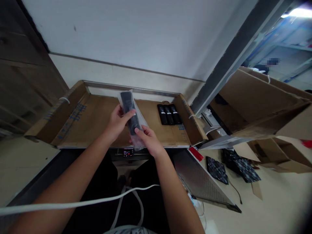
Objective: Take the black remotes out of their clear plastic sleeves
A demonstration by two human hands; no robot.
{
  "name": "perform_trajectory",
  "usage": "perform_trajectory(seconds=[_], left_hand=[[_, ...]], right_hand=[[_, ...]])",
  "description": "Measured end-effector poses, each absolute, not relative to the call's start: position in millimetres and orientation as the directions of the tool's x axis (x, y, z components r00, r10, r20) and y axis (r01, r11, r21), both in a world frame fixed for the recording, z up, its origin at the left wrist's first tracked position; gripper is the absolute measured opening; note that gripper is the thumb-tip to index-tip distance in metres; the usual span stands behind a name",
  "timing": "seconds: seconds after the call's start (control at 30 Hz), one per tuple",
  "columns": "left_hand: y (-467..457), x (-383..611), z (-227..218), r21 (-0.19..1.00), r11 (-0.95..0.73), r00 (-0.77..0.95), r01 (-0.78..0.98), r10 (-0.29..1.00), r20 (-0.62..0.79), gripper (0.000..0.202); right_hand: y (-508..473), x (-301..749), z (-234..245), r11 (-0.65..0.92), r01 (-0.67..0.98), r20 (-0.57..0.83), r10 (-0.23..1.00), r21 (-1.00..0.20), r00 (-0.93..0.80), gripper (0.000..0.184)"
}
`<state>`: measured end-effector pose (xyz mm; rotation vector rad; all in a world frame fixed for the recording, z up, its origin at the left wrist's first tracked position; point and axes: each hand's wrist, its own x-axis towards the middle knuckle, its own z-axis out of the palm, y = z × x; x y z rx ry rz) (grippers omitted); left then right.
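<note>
A long black device, slim like a remote control, lies inside a clear plastic bag held over the cardboard-lined tray. My left hand grips its left side, the thumb pressed on the front near a small white label. Around the lower right part of the bag, my right hand is closed, its thumb on the device's lower end. Some of the fingers are hidden behind the bag. Three similar black devices with white labels lie side by side at the tray's right end.
The tray has raised cardboard sides and stands against a pale wall. A white cable crosses in front of my body. On the right are a large cardboard box, an open metal panel and dark patterned bags on the floor.
</note>
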<state>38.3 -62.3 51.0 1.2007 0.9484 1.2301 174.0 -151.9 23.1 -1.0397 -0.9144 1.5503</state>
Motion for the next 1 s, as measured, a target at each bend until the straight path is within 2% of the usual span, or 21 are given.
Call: perform_trajectory(seconds=[0.17, 0.27, 0.37, 0.53, 0.6, 0.7, 0.8, 0.87, 0.93, 1.0], left_hand=[[-39.8, 21.6, 59.7, 0.987, -0.039, 0.076, -0.155, 0.996, 0.051, 0.052], [-31.2, 14.7, 65.4, 0.993, -0.058, 0.076, -0.107, 0.995, 0.066, 0.047], [-30.0, 12.7, 70.4, 0.991, -0.110, 0.029, -0.076, 0.993, 0.112, 0.041], [-30.3, 11.4, 83.8, 0.969, -0.237, 0.000, 0.068, 0.971, 0.237, 0.043], [-28.8, 10.5, 91.6, 0.942, -0.300, -0.009, 0.149, 0.952, 0.305, 0.046], [-23.8, 7.6, 101.7, 0.900, -0.370, -0.007, 0.231, 0.924, 0.382, 0.046], [-15.0, -0.4, 107.7, 0.893, -0.372, 0.007, 0.255, 0.924, 0.383, 0.045], [-8.3, -10.4, 111.3, 0.872, -0.362, -0.004, 0.331, 0.923, 0.385, 0.044], [-2.2, -23.1, 116.5, 0.782, -0.364, -0.016, 0.506, 0.902, 0.431, 0.046], [2.8, -35.7, 123.2, 0.622, -0.353, 0.014, 0.699, 0.877, 0.481, 0.048]], right_hand=[[-154.0, 179.4, 18.5, -0.193, -0.264, -0.158, 0.976, -0.945, -0.147, 0.046], [-154.0, 181.2, 16.5, -0.182, -0.245, -0.150, 0.978, -0.952, -0.142, 0.044], [-152.4, 181.1, 14.4, -0.172, -0.237, -0.141, 0.980, -0.956, -0.140, 0.042], [-145.9, 174.6, 9.8, -0.162, -0.248, -0.126, 0.980, -0.955, -0.155, 0.045], [-139.5, 168.9, 7.8, -0.101, -0.163, -0.081, 0.989, -0.981, -0.127, 0.044], [-125.8, 158.5, 5.3, 0.006, 0.081, 0.003, 0.999, -0.997, -0.034, 0.042], [-113.1, 147.7, 2.4, 0.098, 0.321, 0.125, 0.990, -0.942, 0.067, 0.039], [-108.8, 141.6, -0.4, 0.144, 0.419, 0.197, 0.977, -0.897, 0.085, 0.035], [-108.6, 136.9, -3.9, 0.181, 0.456, 0.237, 0.969, -0.871, 0.069, 0.033], [-111.1, 134.1, -7.1, 0.215, 0.460, 0.264, 0.964, -0.862, 0.045, 0.033]])
